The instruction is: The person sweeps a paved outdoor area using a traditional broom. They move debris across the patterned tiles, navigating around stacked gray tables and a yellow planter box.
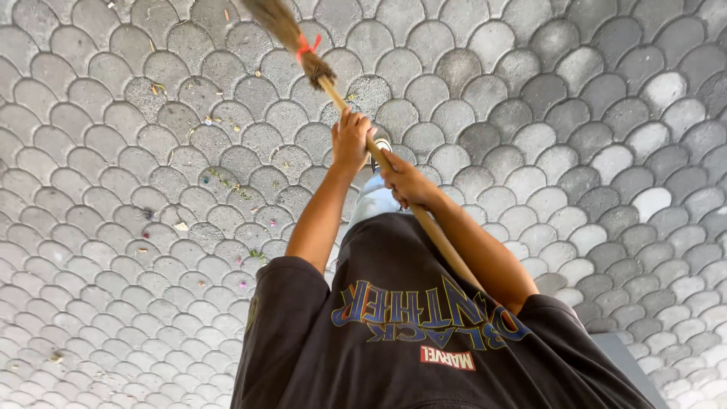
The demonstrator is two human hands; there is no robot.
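On the grey scallop-patterned paving, bits of litter lie scattered at the left. Just right of them, the left hand wraps its fingers closed around the broom's wooden handle; the right hand grips it slightly lower, fingers curled shut. Up top, the bristle head rests near the pavement

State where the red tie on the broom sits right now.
In the head view the red tie sits near the top, left of centre, around the broom bristles, above the left hand on the wooden handle.
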